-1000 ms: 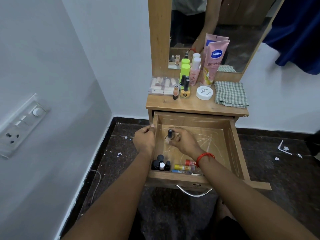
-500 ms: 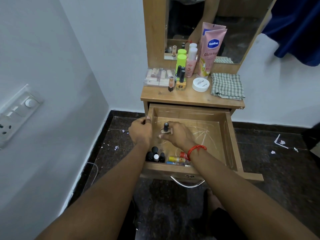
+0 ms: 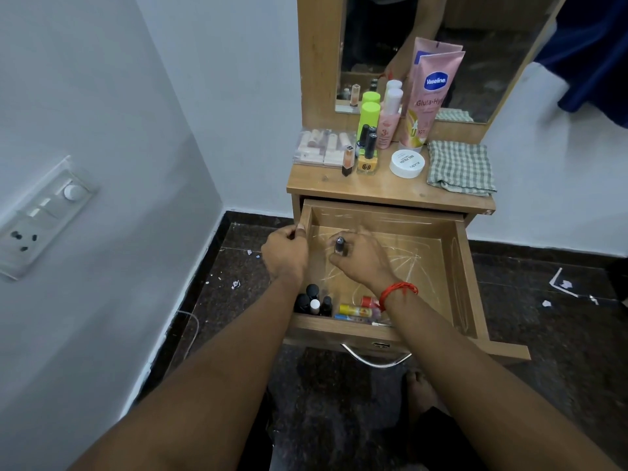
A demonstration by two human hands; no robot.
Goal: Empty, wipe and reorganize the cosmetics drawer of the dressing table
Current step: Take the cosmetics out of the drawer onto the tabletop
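Observation:
The wooden drawer (image 3: 455,273) of the dressing table stands pulled out, its bottom streaked with white scratches. My left hand (image 3: 283,254) grips the drawer's left wall near the back. My right hand (image 3: 362,261), with a red thread at the wrist, holds a small black-capped nail polish bottle (image 3: 339,245) upright above the drawer's left half. Several dark-capped bottles (image 3: 312,302) cluster in the front left corner. A yellow tube (image 3: 351,311) and a red-capped item (image 3: 368,301) lie along the front wall.
On the tabletop (image 3: 390,192) stand a pink Vaseline tube (image 3: 430,96), a green-capped bottle (image 3: 369,113), a yellow nail polish (image 3: 367,163), a white jar (image 3: 406,163), a clear lipstick box (image 3: 321,147) and a folded checked cloth (image 3: 460,166). The left wall carries a switch panel (image 3: 37,215). Paper scraps litter the dark floor.
The view has shifted slightly. My right hand keeps hold of the small bottle over the drawer's left half; my left hand stays on the drawer's left wall.

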